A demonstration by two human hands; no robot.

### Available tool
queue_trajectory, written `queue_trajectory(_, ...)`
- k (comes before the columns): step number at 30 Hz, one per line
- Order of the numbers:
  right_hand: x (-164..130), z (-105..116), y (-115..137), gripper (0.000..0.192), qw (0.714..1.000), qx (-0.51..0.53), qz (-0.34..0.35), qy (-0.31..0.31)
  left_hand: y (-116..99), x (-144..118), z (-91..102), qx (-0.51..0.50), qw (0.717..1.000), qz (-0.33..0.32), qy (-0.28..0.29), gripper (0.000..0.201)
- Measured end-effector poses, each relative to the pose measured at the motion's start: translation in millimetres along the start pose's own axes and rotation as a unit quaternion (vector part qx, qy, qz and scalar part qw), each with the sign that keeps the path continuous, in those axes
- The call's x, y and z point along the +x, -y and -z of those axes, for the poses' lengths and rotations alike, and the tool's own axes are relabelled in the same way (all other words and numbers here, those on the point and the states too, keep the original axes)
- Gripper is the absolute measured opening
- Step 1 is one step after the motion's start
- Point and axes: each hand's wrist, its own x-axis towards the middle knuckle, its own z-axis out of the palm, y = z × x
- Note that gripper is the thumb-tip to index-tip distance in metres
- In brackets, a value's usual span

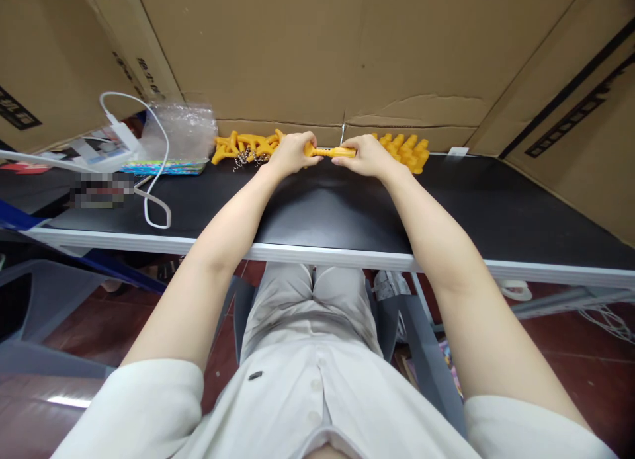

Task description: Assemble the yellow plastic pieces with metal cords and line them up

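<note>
Over the back of the black tabletop [332, 211], my left hand [292, 153] pinches one yellow plastic part [309, 149]. My right hand [367, 155] grips another yellow plastic part [347, 153], its fingers closed round it. The two parts lie in one line, bridged by a thin ribbed section that looks like a spring round a yellow stem [325, 152]. Beside my left hand is a pile of branching yellow parts [233, 146], with loose metal springs [244, 159] in front. Just past my right hand stand several knobbed yellow pieces [411, 155] in rows.
Cardboard panels [278, 55] wall the back and sides. At left lie a white cable [166, 141], a clear plastic bag [181, 131] and a colourful flat packet [169, 168]. A small white item [458, 151] sits at back right. A metal edge [327, 254] runs along the front.
</note>
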Motion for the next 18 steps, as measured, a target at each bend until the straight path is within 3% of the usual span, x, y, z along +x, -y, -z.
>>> queue_trajectory(4, -1.3, 5.9, 1.3, 0.035, 0.996, 0.076, -0.036, 0.021, 1.8, 1.7, -2.1, 0.002, 0.999, -0.030, -0.026, 0.031)
queue_trajectory(13, -0.2, 1.5, -8.1, 0.046, 0.975, 0.209, -0.075, 0.019, -5.4, 0.2, -2.5, 0.035, 0.998, -0.040, -0.028, 0.031)
queue_trajectory(18, -2.2, 0.7, -4.0, 0.040, 0.960, 0.260, -0.105, 0.013, -5.5, -0.6, -3.9, 0.046, 0.998, -0.042, -0.027, 0.033)
